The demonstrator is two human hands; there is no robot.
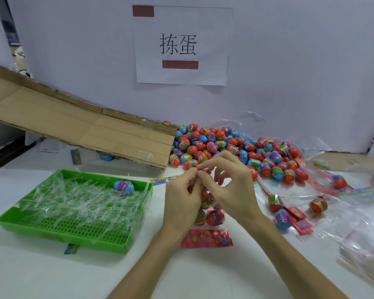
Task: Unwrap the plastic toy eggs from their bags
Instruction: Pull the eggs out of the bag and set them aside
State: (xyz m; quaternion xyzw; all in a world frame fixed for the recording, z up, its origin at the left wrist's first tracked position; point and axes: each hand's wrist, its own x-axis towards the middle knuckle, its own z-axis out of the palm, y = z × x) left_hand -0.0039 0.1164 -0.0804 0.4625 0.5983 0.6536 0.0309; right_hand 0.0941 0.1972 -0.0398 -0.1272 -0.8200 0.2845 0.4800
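The bag of eggs [212, 219] is in front of the person, over the white table, held up at its top end by both hands. Its long axis runs from the fingertips down toward the person, and the red printed card [206, 238] is the lowest end, on the table as far as I can tell. The left hand [181, 199] and the right hand [231, 190] each pinch the top edge between thumb and forefinger, close together. I judge this as the opening step: the seal is not yet torn. The next move needs the two pinches to pull apart. To the left stands the green tray [63, 240] with plastic strips [80, 201] and one blue egg [124, 187]; behind the hands lies the pile of loose eggs [225, 147].
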